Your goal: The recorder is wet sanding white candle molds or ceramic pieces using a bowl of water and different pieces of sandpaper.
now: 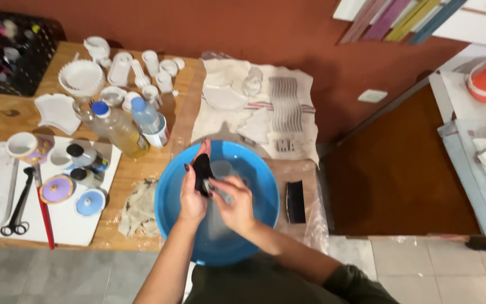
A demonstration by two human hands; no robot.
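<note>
right hand point(236, 204) closed around a small grey piece point(222, 195), pressed to black pad | left hand point(193, 188) wrapped on black pad point(202, 173), held above blue basin point(170, 186) | pad judged soft, light, wet-slippery; best gripped across its middle | cloth point(302, 90) behind

Two bare forearms, no sleeves below the elbow, no watch or bracelet visible. Dark olive short-sleeved top, its cuff showing at the upper arm toward five o'clock and its front filling the bottom edge at six o'clock. Dark polish on the nails of the left hand point(192, 194). No rings discernible on the right hand point(233, 204); nails there too blurred to judge.
</note>
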